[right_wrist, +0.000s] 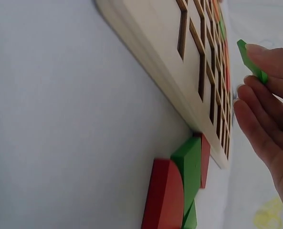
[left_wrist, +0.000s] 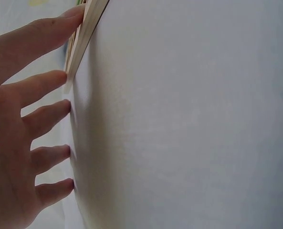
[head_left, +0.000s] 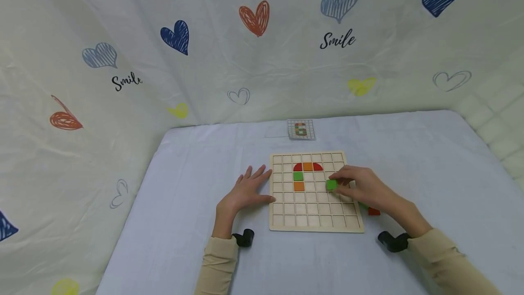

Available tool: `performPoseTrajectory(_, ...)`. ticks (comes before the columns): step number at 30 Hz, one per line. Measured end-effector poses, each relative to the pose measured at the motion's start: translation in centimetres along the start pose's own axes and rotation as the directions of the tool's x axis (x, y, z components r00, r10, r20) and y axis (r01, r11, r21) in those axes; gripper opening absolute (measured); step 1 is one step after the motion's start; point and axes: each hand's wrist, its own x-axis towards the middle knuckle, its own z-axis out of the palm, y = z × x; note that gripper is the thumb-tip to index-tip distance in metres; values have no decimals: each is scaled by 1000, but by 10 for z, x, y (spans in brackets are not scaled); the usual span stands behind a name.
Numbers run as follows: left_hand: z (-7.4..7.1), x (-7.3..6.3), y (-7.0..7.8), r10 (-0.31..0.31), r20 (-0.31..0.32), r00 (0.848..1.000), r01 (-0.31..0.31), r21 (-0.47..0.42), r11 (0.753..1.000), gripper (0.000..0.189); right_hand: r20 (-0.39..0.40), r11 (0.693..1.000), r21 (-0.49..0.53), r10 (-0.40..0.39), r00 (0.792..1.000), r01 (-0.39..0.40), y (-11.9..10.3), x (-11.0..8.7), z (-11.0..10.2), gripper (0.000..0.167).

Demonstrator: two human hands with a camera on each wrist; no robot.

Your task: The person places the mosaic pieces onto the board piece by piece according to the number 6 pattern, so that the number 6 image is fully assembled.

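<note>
My right hand [head_left: 362, 185] pinches a green square tile [head_left: 331, 185] between thumb and fingers, over the right part of a wooden grid board [head_left: 286, 222]. In the right wrist view the green tile is tilted and apart from the board. My left hand [head_left: 245, 193] is spread at the board's left edge, with the thumb and index fingertip touching it and the other fingertips on the cloth. Set in the board are two red rounded tiles, an orange tile [head_left: 308, 166] between them, a green tile [head_left: 298, 176] and another orange tile [head_left: 299, 186] below.
Beside the board's right edge lie loose red and green pieces [right_wrist: 186, 162], partly hidden by my right arm in the head view. A small printed card [head_left: 301, 129] with a coloured grid pattern lies behind the board. White cloth [head_left: 184, 185] covers the table.
</note>
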Motion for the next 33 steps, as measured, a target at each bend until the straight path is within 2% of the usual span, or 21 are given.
performPoseTrajectory(5, -1, 0, 1, 2, 0, 1000, -2, -1, 1000, 84, 27, 999, 35, 13, 1000, -14, -2, 10, 6, 30)
performPoseTrajectory(11, -1, 0, 1, 0, -1, 1000, 0, 1, 1000, 83, 49, 999, 26, 31, 998, -32, -4, 20, 15, 27)
performPoseTrajectory(21, 1, 2, -2, -1, 4, 1000, 1, 12, 1000, 84, 61, 998, 33, -48, 997, 46, -4, 34, 27, 25)
performPoseTrajectory(28, 1, 2, -2, 2, 2, 1000, -2, 18, 1000, 84, 120, 999, 40, 13, 993, -18, -9, 41, 31, 26)
performPoseTrajectory(33, 2, 2, -2, 6, 2, 1000, -6, 21, 1000, 84, 136, 1000, 6, 21, 990, -22, -10, 44, 35, 24)
